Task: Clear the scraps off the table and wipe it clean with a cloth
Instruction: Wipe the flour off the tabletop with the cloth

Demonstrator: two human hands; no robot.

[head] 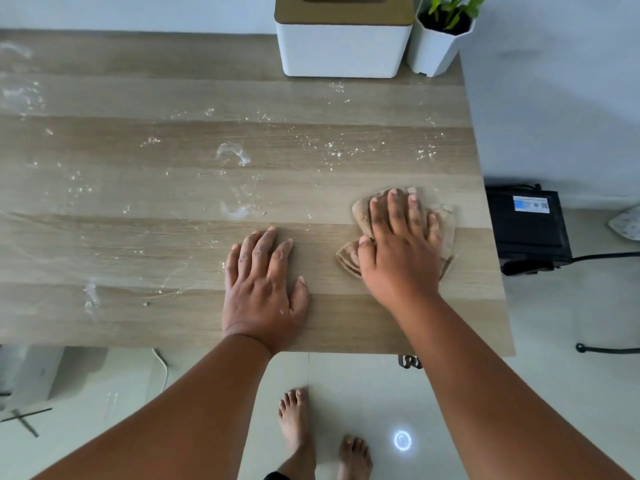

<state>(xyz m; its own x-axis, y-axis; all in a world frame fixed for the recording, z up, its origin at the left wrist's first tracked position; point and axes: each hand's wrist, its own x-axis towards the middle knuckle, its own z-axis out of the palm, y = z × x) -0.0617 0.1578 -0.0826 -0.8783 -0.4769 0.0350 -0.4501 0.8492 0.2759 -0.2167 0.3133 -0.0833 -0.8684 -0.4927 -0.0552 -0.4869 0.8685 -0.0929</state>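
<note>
Cloth (362, 216), tan, bunched, lies flat under right hand (401, 251) near table (173, 237) right edge; fingers straight, pressing it. Left hand (263, 289) flat on bare wood just left, fingers spread.

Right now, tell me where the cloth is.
In the head view the cloth lies crumpled near the table's right edge, pressed flat under the right hand, with the left hand resting beside it.
</note>
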